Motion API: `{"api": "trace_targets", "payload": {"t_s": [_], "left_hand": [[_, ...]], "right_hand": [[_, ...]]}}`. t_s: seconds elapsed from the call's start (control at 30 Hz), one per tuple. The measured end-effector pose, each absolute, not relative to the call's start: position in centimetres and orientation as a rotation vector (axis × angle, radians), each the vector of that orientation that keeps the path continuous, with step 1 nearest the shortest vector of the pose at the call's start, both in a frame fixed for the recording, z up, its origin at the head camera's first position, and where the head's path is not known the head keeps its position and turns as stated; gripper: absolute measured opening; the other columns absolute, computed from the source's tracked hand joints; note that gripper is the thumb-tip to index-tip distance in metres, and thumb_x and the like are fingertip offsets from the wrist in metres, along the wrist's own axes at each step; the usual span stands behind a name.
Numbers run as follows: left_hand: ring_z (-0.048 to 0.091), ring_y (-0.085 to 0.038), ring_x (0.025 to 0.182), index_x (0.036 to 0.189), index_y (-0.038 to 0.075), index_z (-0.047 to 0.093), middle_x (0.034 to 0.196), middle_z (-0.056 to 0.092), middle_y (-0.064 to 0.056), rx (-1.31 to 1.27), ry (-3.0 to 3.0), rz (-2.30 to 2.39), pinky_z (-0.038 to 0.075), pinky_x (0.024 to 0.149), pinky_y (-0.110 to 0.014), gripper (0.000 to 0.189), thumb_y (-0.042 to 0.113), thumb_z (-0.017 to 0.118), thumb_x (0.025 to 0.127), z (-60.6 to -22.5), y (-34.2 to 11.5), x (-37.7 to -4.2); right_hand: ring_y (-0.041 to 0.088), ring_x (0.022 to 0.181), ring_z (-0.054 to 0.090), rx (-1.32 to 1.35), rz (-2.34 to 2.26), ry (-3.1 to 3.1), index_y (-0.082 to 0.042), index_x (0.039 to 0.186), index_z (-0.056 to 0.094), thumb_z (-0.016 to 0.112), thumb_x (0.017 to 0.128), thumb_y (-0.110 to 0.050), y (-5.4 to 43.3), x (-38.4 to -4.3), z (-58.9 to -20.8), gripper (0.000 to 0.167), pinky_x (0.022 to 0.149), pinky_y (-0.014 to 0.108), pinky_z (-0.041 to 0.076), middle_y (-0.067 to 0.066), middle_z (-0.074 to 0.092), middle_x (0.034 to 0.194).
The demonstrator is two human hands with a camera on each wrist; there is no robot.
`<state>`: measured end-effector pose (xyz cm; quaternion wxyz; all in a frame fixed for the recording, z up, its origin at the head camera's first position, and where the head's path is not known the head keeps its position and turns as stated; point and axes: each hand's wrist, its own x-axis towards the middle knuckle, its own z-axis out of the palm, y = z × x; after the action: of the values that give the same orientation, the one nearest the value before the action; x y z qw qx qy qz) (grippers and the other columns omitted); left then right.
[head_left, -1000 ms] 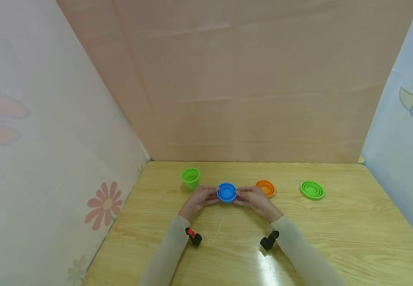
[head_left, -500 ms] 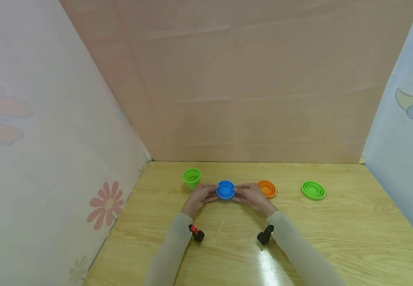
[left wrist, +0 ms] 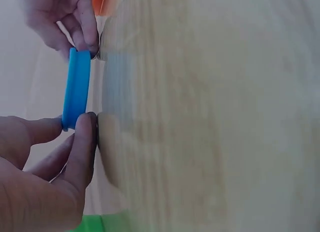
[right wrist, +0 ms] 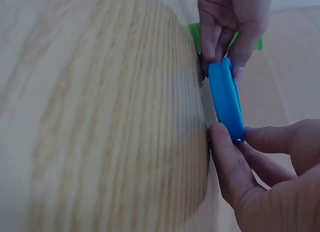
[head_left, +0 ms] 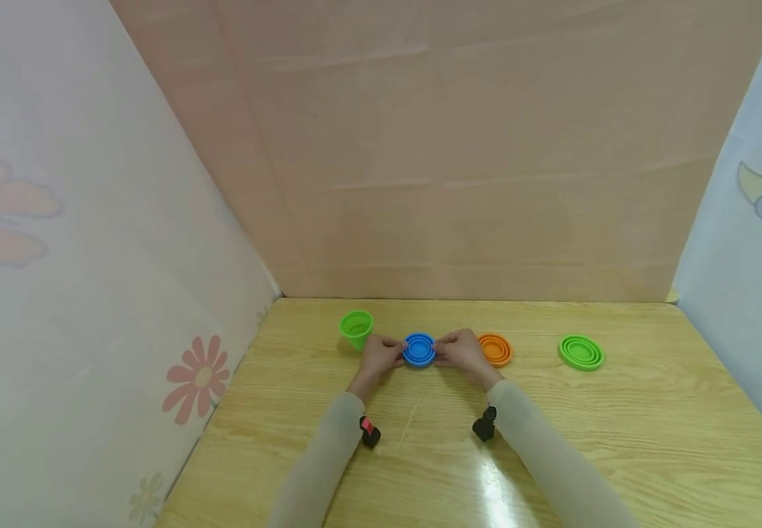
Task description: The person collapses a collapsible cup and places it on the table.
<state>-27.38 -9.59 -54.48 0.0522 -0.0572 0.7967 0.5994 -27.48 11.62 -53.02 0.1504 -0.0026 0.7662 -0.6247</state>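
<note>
Between both hands is a blue collapsible cup [head_left: 419,350], folded flat into rings and facing up. My left hand [head_left: 380,356] pinches its left edge, thumb on the rim and fingers beneath, as the left wrist view shows on the blue cup [left wrist: 77,89]. At the opposite edge my right hand [head_left: 463,353] pinches it the same way; the right wrist view has the cup [right wrist: 226,99] held just over the table. An orange collapsed cup [head_left: 496,350] lies beside my right hand. Behind my left hand stands an expanded green cup [head_left: 356,327], partly covered by it.
A second green cup [head_left: 581,353], collapsed flat, lies farther right on the wooden table [head_left: 651,411]. A tan backdrop [head_left: 473,183] rises at the table's back edge, and patterned white cloth walls [head_left: 90,308] flank both sides.
Both hands keep their pinch on the blue cup, which shifts only slightly. The wrists draw a little inward and the forearms move slightly forward. The other cups stay in place.
</note>
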Motion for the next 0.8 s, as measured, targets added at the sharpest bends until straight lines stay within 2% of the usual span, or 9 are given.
{"api": "trace_targets", "payload": {"t_s": [0.2,0.43,0.53,0.63,0.73,0.8], "left_hand": [[0.070,-0.011,0.069,0.106,-0.001,0.080,0.091,0.077,-0.012,-0.160,2.653,1.586,0.061,0.063,-0.023,0.022,0.018,0.071,0.102,-54.1,-9.0,-27.2],[0.066,-0.011,0.068,0.115,-0.003,0.076,0.090,0.075,-0.010,-0.132,2.646,1.503,0.057,0.061,-0.021,0.024,0.015,0.068,0.103,-54.1,-8.4,-27.2],[0.071,-0.017,0.074,0.119,-0.005,0.074,0.094,0.076,-0.014,-0.109,2.640,1.515,0.061,0.065,-0.026,0.027,0.015,0.068,0.103,-54.0,-8.3,-27.0],[0.074,-0.024,0.092,0.121,-0.006,0.074,0.106,0.077,-0.017,-0.066,2.672,1.500,0.065,0.078,-0.034,0.030,0.017,0.068,0.103,-53.7,-8.6,-26.5],[0.071,-0.028,0.107,0.120,-0.005,0.074,0.116,0.076,-0.018,0.012,2.710,1.462,0.064,0.090,-0.042,0.030,0.018,0.067,0.102,-53.3,-9.5,-25.4],[0.070,-0.028,0.109,0.118,-0.003,0.075,0.118,0.076,-0.017,0.064,2.709,1.444,0.063,0.092,-0.044,0.029,0.019,0.066,0.103,-52.8,-10.3,-24.7]], "right_hand": [[0.033,0.097,0.079,-0.057,-1.684,2.358,0.013,0.120,0.072,0.061,0.102,-0.005,11.6,-27.7,-53.1,0.027,0.083,0.039,0.068,0.032,0.071,0.123],[0.023,0.088,0.078,0.013,-1.606,2.392,0.010,0.118,0.073,0.062,0.102,-0.005,12.1,-27.8,-53.5,0.025,0.079,0.036,0.068,0.027,0.076,0.114],[0.022,0.085,0.078,0.019,-1.622,2.391,0.011,0.118,0.073,0.062,0.102,-0.005,12.3,-27.7,-53.5,0.025,0.077,0.036,0.068,0.027,0.076,0.110],[0.022,0.084,0.078,0.019,-1.653,2.380,0.011,0.118,0.073,0.062,0.102,-0.004,12.3,-27.6,-53.4,0.025,0.077,0.035,0.068,0.027,0.076,0.112],[0.022,0.085,0.077,0.018,-1.688,2.368,0.011,0.118,0.072,0.061,0.103,-0.007,12.2,-27.5,-53.3,0.026,0.078,0.035,0.068,0.026,0.075,0.113],[0.022,0.084,0.075,0.020,-1.696,2.393,0.009,0.116,0.073,0.063,0.104,-0.011,12.0,-27.5,-53.1,0.026,0.076,0.034,0.068,0.024,0.076,0.110]]}}
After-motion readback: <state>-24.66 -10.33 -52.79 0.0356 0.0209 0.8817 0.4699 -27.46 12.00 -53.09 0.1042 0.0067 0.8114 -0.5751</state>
